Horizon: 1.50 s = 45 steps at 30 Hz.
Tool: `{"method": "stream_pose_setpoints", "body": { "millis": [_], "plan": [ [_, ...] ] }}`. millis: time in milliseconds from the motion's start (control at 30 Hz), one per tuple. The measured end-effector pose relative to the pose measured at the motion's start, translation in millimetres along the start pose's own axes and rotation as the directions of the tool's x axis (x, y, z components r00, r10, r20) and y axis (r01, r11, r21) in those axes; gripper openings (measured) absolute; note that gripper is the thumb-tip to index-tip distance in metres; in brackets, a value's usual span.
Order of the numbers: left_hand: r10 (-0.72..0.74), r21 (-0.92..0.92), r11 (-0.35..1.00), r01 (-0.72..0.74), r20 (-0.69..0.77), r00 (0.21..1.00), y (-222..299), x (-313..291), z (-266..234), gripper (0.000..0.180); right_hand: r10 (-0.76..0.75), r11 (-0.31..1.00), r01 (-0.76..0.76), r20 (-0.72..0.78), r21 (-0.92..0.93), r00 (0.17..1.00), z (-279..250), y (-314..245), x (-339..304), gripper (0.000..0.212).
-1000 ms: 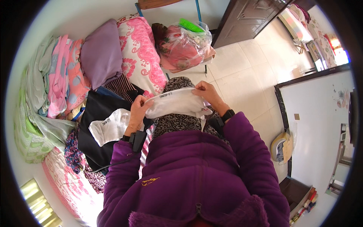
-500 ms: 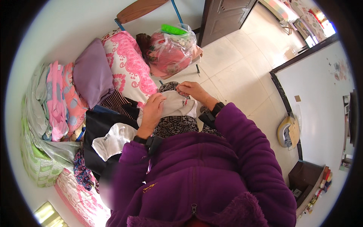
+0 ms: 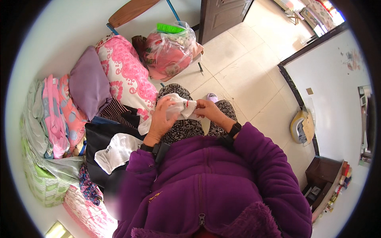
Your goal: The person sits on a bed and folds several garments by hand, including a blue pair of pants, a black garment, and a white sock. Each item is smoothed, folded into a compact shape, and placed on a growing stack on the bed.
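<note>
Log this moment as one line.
left hand: on white sock; right hand: pinching its ribbed cuff; second white sock: on black cloth

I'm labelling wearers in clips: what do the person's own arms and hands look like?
Both sleeves are long, purple and fleecy-looking. The left hand and right hand are gloveless, each with a black wristband and a boxy black piece near it.

White sock (image 3: 179,108) — creased, dark lettering and a small red mark near the ribbed end; held up over the patterned trousers (image 3: 180,131), that end toward the right — partly hidden.
</note>
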<state>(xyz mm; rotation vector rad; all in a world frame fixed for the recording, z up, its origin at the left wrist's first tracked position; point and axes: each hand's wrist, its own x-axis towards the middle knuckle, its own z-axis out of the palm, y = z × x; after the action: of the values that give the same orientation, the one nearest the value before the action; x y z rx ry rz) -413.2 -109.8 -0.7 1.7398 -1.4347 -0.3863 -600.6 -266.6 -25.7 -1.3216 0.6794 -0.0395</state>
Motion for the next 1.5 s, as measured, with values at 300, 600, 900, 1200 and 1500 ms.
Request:
{"method": "stream_pose_setpoints", "body": {
  "millis": [300,600,900,1200,1500],
  "plan": [
    [-0.059,-0.214,0.975,0.053,-0.024,0.998,-9.9,-4.5,14.2,0.048,-0.068,0.997,0.063,-0.124,-0.045,0.99,3.4,-23.6,-9.6,0.015],
    [-0.059,-0.163,0.983,0.085,0.154,0.986,-9.9,-11.1,5.1,0.022,-0.357,0.915,0.263,-0.308,-0.307,0.882,9.6,-14.7,6.3,0.017],
    [-0.024,-0.08,0.996,0.04,0.192,0.981,-17.8,-9.6,14.9,0.015,0.187,0.913,-0.071,-0.258,0.402,0.948,6.8,3.3,-2.8,0.028],
    [0.037,-0.105,0.994,-0.014,0.22,0.975,-18.8,-7.0,10.4,0.019,-0.289,0.957,0.289,-0.159,-0.025,0.944,22.3,-5.9,-0.9,0.042],
    [0.066,-0.083,0.995,-0.054,0.153,0.986,-10.1,-0.3,9.5,0.028,-0.308,0.95,0.287,-0.209,-0.122,0.928,17.3,0.4,-15.8,0.047]
  ]
}}
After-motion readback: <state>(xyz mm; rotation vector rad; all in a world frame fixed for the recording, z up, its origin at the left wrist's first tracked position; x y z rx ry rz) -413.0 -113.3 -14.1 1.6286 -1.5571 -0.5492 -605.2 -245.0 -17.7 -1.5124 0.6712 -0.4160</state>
